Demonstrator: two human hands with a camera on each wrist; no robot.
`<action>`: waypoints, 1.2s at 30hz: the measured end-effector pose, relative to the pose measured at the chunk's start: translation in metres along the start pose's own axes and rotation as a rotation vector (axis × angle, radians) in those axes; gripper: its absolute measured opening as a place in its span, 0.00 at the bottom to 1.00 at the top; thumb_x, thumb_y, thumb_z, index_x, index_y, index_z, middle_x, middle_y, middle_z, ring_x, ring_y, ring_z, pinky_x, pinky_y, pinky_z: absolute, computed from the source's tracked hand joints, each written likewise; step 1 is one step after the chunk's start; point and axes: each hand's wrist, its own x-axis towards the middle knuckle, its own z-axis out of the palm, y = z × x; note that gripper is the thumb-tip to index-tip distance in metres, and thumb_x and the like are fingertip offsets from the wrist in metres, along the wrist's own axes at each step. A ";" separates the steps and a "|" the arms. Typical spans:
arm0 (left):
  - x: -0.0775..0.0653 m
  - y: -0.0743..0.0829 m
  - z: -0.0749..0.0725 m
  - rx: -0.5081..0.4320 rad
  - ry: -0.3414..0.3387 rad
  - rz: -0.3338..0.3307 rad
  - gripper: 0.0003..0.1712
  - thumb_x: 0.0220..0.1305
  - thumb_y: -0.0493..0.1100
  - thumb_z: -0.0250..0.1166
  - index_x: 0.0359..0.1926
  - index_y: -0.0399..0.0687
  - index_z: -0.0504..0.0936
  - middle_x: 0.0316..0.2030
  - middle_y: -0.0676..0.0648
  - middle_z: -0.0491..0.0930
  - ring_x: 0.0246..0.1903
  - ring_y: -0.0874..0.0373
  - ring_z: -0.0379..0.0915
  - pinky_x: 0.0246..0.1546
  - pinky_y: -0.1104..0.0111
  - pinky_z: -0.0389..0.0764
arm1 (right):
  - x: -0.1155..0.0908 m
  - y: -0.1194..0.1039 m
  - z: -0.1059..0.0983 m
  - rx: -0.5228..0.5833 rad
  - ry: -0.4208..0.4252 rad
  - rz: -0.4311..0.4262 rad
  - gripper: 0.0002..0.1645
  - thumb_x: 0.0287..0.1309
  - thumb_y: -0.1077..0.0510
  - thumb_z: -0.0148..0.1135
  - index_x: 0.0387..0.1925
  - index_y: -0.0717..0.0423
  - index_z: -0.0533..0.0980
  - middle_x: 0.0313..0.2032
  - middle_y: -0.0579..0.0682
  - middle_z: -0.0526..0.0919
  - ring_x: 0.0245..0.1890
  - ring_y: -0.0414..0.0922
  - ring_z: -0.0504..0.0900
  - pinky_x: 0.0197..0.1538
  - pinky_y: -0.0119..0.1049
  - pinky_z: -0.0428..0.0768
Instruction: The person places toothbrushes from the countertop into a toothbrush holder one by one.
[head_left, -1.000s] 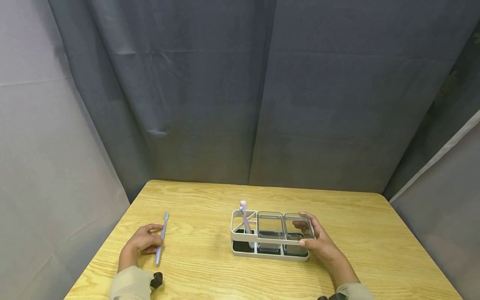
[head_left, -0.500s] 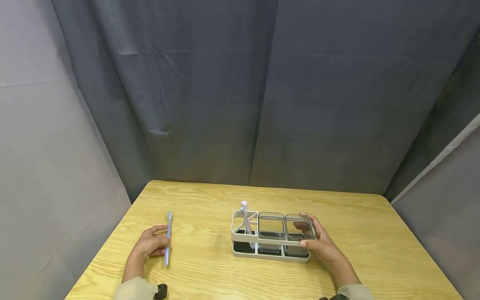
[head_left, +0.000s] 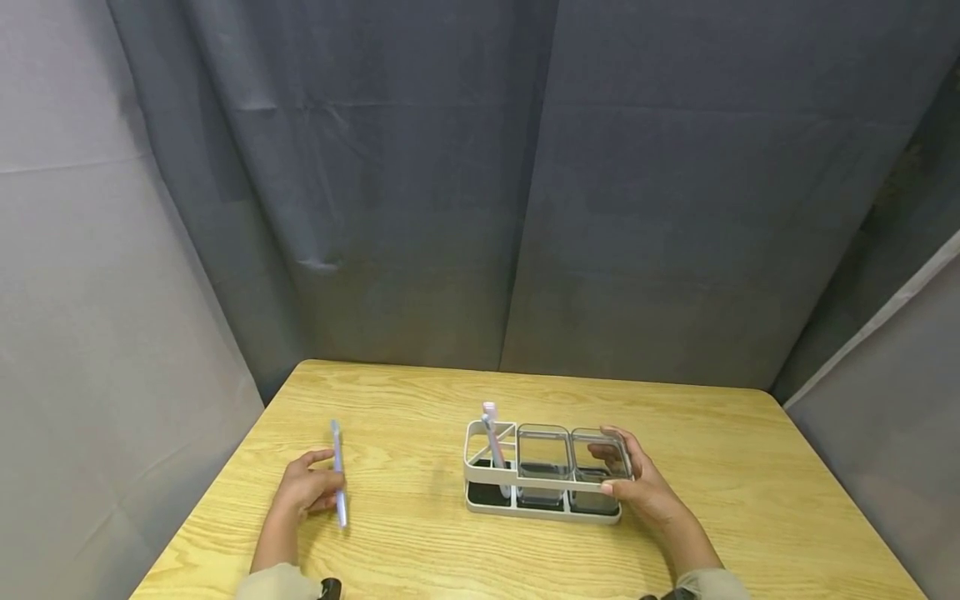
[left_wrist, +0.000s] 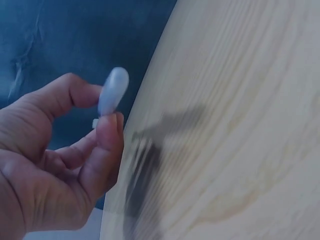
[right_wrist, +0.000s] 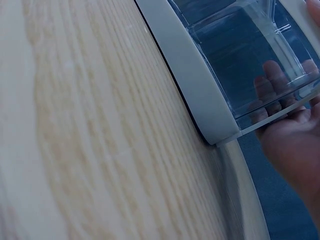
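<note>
At the left of the head view, my left hand point(head_left: 306, 487) pinches a pale blue-purple toothbrush point(head_left: 340, 483) between thumb and fingers. The left wrist view shows the rounded handle end point(left_wrist: 115, 87) pointing at the camera, raised over the table with a shadow below. My right hand point(head_left: 643, 487) grips the right end of a white toothbrush holder point(head_left: 543, 512), thumb on the front rail and fingers behind. Two clear cups point(head_left: 543, 450) fill its middle and right compartments. A pink toothbrush point(head_left: 490, 408) and a bluish toothbrush point(head_left: 486, 423) lean in its left compartment.
The holder stands on a wooden table point(head_left: 405, 417) with light grain. A dark grey curtain point(head_left: 405, 208) hangs behind the table's far edge, and paler cloth point(head_left: 90, 292) hangs at the left side.
My left hand has moved a little to the right with the toothbrush, whose handle end has swung rightward. My right hand and the holder have stayed in place.
</note>
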 end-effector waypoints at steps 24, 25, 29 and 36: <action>-0.020 0.014 0.035 -0.028 -0.069 0.113 0.37 0.44 0.23 0.60 0.60 0.37 0.67 0.38 0.35 0.75 0.26 0.51 0.76 0.27 0.60 0.81 | -0.001 -0.003 0.000 0.024 0.004 -0.005 0.48 0.46 0.70 0.61 0.67 0.61 0.48 0.57 0.75 0.59 0.59 0.65 0.59 0.60 0.37 0.61; -0.021 0.015 0.037 -0.029 -0.073 0.117 0.36 0.44 0.23 0.60 0.59 0.37 0.67 0.37 0.36 0.75 0.25 0.51 0.76 0.27 0.60 0.81 | -0.001 -0.003 0.000 0.025 0.004 -0.006 0.48 0.46 0.70 0.61 0.67 0.61 0.48 0.57 0.75 0.59 0.59 0.65 0.59 0.60 0.37 0.61; -0.025 0.018 0.042 -0.042 -0.086 0.131 0.37 0.43 0.23 0.61 0.59 0.37 0.67 0.35 0.38 0.74 0.24 0.52 0.75 0.26 0.60 0.81 | -0.001 -0.002 0.001 0.031 0.000 -0.012 0.49 0.46 0.70 0.62 0.67 0.61 0.48 0.57 0.75 0.59 0.58 0.66 0.59 0.60 0.35 0.60; -0.033 0.028 0.051 -0.078 -0.122 0.140 0.37 0.44 0.23 0.63 0.59 0.37 0.67 0.34 0.40 0.72 0.26 0.51 0.75 0.29 0.58 0.80 | -0.001 -0.002 0.002 0.028 0.007 -0.001 0.49 0.46 0.69 0.62 0.67 0.60 0.49 0.57 0.73 0.59 0.59 0.64 0.59 0.60 0.34 0.59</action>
